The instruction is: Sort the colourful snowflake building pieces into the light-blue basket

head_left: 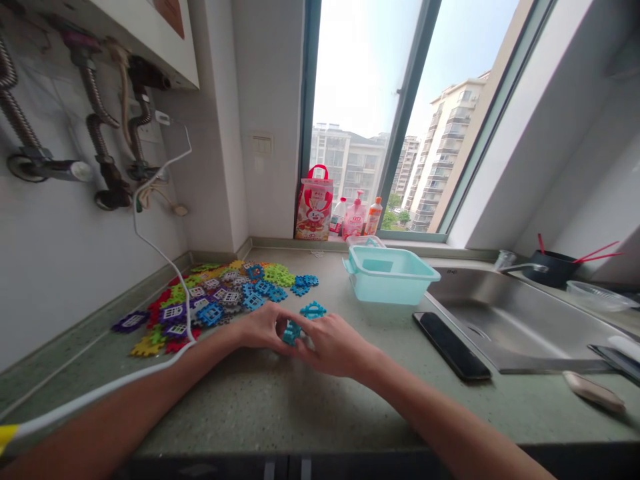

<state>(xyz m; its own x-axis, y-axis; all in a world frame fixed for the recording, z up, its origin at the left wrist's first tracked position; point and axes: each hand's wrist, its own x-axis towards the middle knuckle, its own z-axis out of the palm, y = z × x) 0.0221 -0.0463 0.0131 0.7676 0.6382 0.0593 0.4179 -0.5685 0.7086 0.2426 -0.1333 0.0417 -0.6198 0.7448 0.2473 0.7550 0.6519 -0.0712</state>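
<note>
- The left hand and right hand meet at the lower centre of the frame, fingers curled and clamped on a small teal piece of plastic, partly hidden by them.
- Just above them stands a blue piece with a notched edge.
- Left of centre spreads a pile of flat, toothed plastic pieces: yellow, lime, red, purple, grey and blue, some with white window-shaped grids.
- The desk is grey-green, speckled and smooth.
- Right of centre sits a tub of pale aqua plastic, rectangular with rounded corners; its floor is hidden.
- Below it lies a phone, glossy black.
- At right, a sink of brushed steel; beyond it a black pot holds red sticks.
- At upper centre, on the sill, a bag with a red handle and cartoon print stands beside labelled bottles; their writing is too small to read.
</note>
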